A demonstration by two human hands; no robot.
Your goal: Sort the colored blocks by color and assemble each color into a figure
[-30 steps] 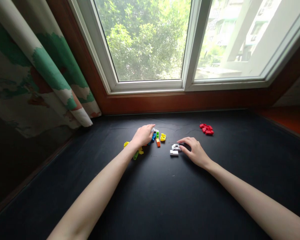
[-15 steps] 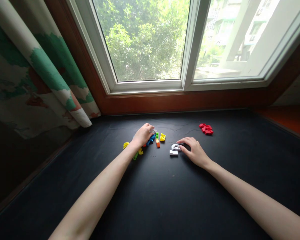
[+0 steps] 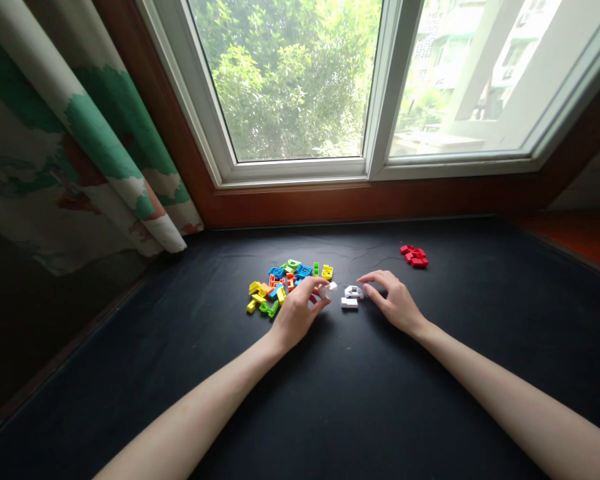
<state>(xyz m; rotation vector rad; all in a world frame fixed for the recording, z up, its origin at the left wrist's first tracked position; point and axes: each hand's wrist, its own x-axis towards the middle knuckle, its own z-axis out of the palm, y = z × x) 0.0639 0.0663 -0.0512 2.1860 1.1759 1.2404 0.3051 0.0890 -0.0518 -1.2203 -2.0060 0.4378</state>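
My left hand pinches a small white toy block between thumb and fingers, just right of a mixed pile of coloured blocks. To its right on the black surface lie two white blocks: an arch-like white piece with a hole, and a flat white brick in front of it. My right hand rests beside the arch-like piece, thumb and fingers apart, nothing between them. A yellow block and a green block lie behind the left hand.
Several red blocks form a group at the back right. In the mixed pile are yellow pieces, blue pieces and a green piece. A window stands behind the black surface; a curtain hangs at left.
My left hand has moved right and nearer, from over the pile, carrying the white block. The pile it covered now shows. My right hand has hardly moved.
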